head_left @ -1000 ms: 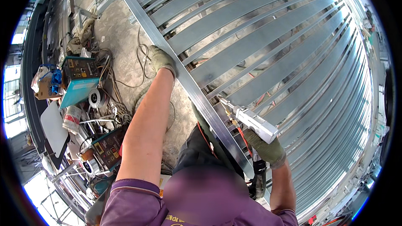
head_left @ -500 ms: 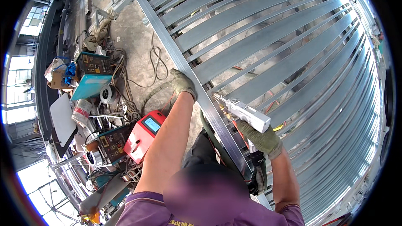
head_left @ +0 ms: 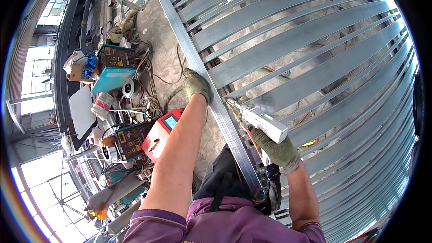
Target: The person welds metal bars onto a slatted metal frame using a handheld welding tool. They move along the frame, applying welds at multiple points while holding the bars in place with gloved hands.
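White gun (head_left: 263,123), one, in a clenched right grip (head_left: 275,149), left grip (head_left: 196,87), closure unclear, against one rail (head_left: 227,123)

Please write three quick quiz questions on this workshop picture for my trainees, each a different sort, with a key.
1. Which hand holds the white tool?
2. True or false: both hands are bare.
3. In the picture, the red box lies which way from the slatted metal frame? (a) left (b) right (c) on top

Key: 1. The right hand. 2. False; both wear green gloves. 3. (a).
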Tool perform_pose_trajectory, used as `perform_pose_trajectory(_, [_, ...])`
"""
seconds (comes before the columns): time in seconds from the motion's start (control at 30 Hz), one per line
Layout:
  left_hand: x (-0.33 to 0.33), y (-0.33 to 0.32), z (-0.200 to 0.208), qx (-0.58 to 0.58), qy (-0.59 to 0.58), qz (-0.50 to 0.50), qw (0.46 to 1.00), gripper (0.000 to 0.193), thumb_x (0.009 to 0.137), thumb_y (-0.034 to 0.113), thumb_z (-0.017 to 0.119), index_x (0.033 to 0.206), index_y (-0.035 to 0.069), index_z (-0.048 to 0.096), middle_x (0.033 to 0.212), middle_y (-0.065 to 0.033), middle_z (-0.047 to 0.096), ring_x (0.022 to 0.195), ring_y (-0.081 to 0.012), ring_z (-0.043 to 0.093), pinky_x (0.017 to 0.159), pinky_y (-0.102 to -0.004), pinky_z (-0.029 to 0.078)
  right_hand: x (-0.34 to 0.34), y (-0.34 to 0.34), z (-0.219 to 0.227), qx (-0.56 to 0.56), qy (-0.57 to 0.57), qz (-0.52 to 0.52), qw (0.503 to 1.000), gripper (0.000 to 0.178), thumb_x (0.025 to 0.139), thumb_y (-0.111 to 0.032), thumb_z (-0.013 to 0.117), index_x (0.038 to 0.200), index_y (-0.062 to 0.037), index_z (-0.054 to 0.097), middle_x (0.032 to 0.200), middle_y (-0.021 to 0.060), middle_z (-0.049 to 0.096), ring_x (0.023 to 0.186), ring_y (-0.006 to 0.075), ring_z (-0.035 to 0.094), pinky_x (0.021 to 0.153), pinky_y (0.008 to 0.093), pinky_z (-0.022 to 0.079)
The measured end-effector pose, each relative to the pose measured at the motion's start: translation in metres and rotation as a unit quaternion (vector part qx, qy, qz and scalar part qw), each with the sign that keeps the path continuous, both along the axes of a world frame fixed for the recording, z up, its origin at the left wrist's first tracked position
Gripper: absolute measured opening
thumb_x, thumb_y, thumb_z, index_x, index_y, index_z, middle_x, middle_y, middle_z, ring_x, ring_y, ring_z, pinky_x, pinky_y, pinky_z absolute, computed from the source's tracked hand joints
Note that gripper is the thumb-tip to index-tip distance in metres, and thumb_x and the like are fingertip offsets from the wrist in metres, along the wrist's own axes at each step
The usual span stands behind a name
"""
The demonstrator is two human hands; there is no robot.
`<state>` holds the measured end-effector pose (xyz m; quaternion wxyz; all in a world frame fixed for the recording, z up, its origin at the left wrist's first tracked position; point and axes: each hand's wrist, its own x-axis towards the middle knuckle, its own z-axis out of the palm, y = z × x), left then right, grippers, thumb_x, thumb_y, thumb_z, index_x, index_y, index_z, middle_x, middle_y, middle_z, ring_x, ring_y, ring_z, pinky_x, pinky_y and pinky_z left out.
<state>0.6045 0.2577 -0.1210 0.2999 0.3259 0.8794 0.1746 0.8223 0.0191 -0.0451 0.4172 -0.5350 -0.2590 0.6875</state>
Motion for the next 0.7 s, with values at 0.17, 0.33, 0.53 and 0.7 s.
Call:
perform_pose_trajectory(0.17, [0.001, -0.002, -0.004, 0.034, 0.028, -0.012, 0.999, 0.088, 0.108, 0.063, 0.022, 0.123, -0.01, 0.069, 0.123, -0.0296, 0.071, 0.121, -0.042, 0.066, 0.104, -0.0462, 0.05, 0.003, 0.005, -0.001, 0.022, 0.034, 0.011, 0.999, 0.039, 0.097, -0.015, 0.077, 0.133, -0.0034, 0.067, 0.105, 0.0025, 0.073, 0.084, 0.007, 0.065, 0.068, 0.0259, 0.054])
perform_pose_trajectory(0.33, [-0.021, 0.006, -0.044, 0.059, 0.031, -0.014, 0.998, 0.087, 0.108, 0.062, 0.021, 0.124, -0.01, 0.068, 0.122, -0.0305, 0.071, 0.121, -0.0421, 0.066, 0.104, -0.0465, 0.05, 0.0, 0.009, -0.002, 0.044, 0.024, 0.028, 0.998, 0.036, 0.1, -0.017, 0.073, 0.132, -0.0023, 0.066, 0.103, 0.0033, 0.071, 0.084, 0.0072, 0.062, 0.068, 0.0252, 0.053])
perform_pose_trajectory(0.53, [0.009, -0.003, 0.004, 0.009, 0.037, -0.002, 0.999, 0.087, 0.108, 0.061, 0.019, 0.125, -0.01, 0.067, 0.122, -0.0303, 0.07, 0.121, -0.0422, 0.066, 0.104, -0.0452, 0.05, 0.0, 0.006, -0.006, 0.024, 0.027, 0.033, 0.999, 0.037, 0.098, -0.015, 0.076, 0.132, -0.003, 0.067, 0.109, 0.0036, 0.073, 0.089, 0.0081, 0.066, 0.073, 0.027, 0.055])
perform_pose_trajectory(0.7, [-0.006, 0.002, -0.02, 0.012, 0.056, -0.031, 0.998, 0.087, 0.109, 0.06, 0.019, 0.125, -0.011, 0.066, 0.121, -0.0312, 0.071, 0.12, -0.0426, 0.066, 0.104, -0.0452, 0.05, 0.001, 0.008, -0.001, -0.005, 0.017, 0.045, 0.999, 0.037, 0.098, -0.015, 0.076, 0.132, -0.0027, 0.067, 0.115, 0.0062, 0.075, 0.099, 0.0111, 0.07, 0.08, 0.029, 0.058])
